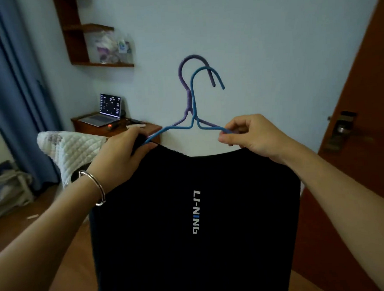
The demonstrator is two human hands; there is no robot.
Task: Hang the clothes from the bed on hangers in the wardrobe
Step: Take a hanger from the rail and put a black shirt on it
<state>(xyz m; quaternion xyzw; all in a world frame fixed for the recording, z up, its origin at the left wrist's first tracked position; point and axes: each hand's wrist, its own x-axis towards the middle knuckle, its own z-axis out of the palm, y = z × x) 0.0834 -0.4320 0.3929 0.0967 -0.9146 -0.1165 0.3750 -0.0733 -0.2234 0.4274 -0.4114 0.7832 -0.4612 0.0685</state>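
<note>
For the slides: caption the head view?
Left hand and right hand hold black Li-Ning shirt with blue hanger and purple hanger.

Garment (157,214) hangs in lower centre of frame; front hanger (201,68) overlaps rear hanger (183,66) above collar, hooks up; left hand (120,155) grips front hanger's left arm at garment shoulder; right hand (250,135) pinches its right arm; quilt (68,147) left of left hand; laptop (110,109) on desk (85,126) behind quilt; shelf (102,64) upper left; curtain (13,99) along left edge; door (363,114) at right edge.
</note>
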